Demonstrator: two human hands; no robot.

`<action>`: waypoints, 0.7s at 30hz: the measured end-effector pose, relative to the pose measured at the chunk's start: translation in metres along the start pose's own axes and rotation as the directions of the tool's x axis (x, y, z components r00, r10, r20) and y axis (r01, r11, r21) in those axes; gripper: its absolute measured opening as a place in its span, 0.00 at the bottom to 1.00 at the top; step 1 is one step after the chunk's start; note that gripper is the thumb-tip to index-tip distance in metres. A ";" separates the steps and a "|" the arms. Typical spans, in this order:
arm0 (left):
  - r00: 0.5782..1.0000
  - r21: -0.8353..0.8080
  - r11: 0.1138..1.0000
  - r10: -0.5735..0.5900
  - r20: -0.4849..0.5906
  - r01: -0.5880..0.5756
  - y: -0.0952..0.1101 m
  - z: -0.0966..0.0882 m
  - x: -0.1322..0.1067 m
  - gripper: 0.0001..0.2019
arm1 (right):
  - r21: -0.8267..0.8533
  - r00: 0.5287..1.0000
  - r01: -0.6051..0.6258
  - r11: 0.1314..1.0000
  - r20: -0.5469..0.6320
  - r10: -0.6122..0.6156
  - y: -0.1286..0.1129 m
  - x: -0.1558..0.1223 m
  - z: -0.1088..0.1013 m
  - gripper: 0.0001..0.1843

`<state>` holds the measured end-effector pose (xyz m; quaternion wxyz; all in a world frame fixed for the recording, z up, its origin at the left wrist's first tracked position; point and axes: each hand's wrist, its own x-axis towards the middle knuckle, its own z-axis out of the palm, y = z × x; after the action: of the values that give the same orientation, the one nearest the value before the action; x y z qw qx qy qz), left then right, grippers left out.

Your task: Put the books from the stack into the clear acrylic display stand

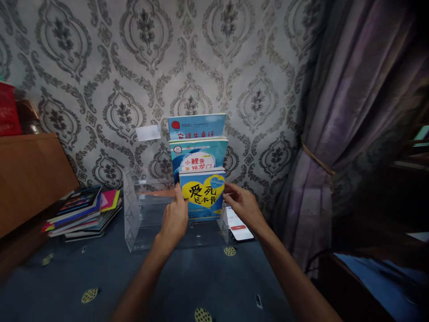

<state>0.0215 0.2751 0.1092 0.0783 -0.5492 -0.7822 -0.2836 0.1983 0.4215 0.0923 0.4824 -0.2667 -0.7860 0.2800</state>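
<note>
A clear acrylic tiered rack [134,214] stands on the blue cloth against the patterned wall. Three books stand in its right part, stepped one behind the other. The front book [203,192] is blue with a yellow heart on its cover. My left hand [174,218] grips that book's left edge, thumb on the cover. On the other side my right hand [241,203] pinches its right edge with the fingertips. Behind it stand a blue-and-white book [198,156] and a taller light-blue one [197,126].
A stack of colourful books [83,212] lies to the left of the rack, beside a wooden cabinet [30,174]. A phone [238,226] with a lit screen lies right of the rack. A purple curtain [351,134] hangs at the right.
</note>
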 end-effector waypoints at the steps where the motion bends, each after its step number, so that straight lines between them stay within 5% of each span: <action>1: 1.000 -0.001 1.000 0.000 0.000 0.000 0.000 -0.001 0.000 0.27 | -0.008 1.000 0.001 1.000 0.007 -0.001 -0.001 0.000 -0.001 0.22; 11: 1.000 -0.040 0.999 0.000 -0.019 -0.001 0.003 -0.021 -0.007 0.28 | 0.020 1.000 -0.003 1.000 0.012 0.003 -0.001 0.000 -0.005 0.23; 21: 0.994 -0.178 0.982 0.051 -0.100 -0.068 0.003 -0.013 -0.009 0.32 | 0.173 0.998 0.054 0.983 0.030 -0.060 -0.007 -0.002 0.000 0.27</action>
<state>0.0256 0.2615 0.1171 0.0734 -0.5632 -0.7317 -0.3768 0.1980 0.4152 0.0963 0.4977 -0.1965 -0.7744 0.3377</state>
